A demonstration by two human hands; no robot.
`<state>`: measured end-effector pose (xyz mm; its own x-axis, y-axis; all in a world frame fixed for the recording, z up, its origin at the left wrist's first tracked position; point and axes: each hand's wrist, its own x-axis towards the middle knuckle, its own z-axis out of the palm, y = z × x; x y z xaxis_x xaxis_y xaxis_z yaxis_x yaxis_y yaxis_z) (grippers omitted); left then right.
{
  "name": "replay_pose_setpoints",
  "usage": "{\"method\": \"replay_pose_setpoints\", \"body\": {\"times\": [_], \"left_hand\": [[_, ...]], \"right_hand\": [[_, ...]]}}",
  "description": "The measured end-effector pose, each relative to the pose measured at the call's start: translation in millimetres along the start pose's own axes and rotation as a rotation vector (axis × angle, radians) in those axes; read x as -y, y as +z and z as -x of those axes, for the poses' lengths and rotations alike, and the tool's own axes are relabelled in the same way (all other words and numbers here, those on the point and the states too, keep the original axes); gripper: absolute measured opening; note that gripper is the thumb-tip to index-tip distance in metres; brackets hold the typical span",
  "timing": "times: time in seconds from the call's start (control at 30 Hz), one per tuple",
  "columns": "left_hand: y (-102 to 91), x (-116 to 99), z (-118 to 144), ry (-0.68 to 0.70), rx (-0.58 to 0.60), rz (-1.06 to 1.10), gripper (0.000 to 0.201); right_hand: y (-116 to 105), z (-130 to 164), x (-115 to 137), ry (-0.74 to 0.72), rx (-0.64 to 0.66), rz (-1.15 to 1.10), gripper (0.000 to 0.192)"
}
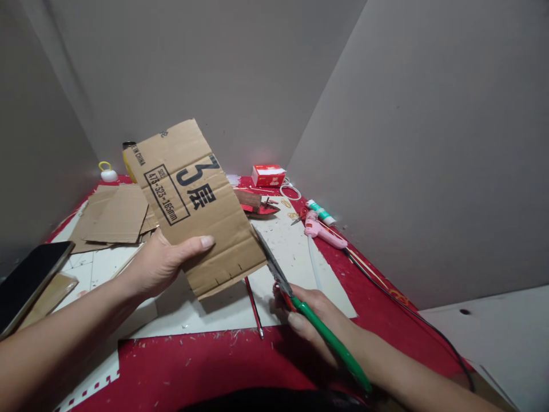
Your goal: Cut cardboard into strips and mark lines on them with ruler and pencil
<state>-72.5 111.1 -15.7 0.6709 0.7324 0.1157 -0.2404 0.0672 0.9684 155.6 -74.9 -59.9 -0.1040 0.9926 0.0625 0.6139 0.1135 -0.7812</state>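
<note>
At the far left edge a dark flat phone [30, 280] lies tilted on a brown board, near the person's left forearm. Behind it, a loose stack of plain brown cardboard pieces [114, 217] rests on the red tabletop [206, 366], with a small white object with a yellow loop [107, 173] near the back wall.

The left hand [165, 263] holds a printed brown corrugated cardboard sheet [193, 200] up off the tabletop, tilted, its lower edge just above a white paper sheet [295, 252]. The fingers are closed on the sheet, thumb [195, 244] pressed flat on the printed face and the rest hidden behind it. Short cuts notch the sheet's lower edge.

A thin dark pencil-like stick [254, 306] lies on the white paper below the sheet's lower right corner.

The right hand [317, 326] grips green-handled scissors [300, 297], fingers wrapped around the handles. The blades point up and away, their tips touching or just beside the right edge of the cardboard sheet; I cannot tell whether the blades are parted.

Farther back sit a red scrap with a brown block [255, 203], a small red and white box [268, 175] and a coiled white cable [289, 190]. To the right lie a white and green glue tube [321, 212] and a pink glue gun [321, 229], whose black cord [412, 315] trails toward the near right, beside a grey wall panel [429, 143].
</note>
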Motion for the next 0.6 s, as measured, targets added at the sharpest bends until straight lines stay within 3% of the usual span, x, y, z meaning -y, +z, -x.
{"method": "replay_pose_setpoints", "body": {"times": [0.6], "left_hand": [[0.8, 0.6, 0.8, 0.004, 0.010, -0.001, 0.070]], "right_hand": [[14.7, 0.5, -6.0, -0.004, -0.112, -0.081, 0.041]]}}
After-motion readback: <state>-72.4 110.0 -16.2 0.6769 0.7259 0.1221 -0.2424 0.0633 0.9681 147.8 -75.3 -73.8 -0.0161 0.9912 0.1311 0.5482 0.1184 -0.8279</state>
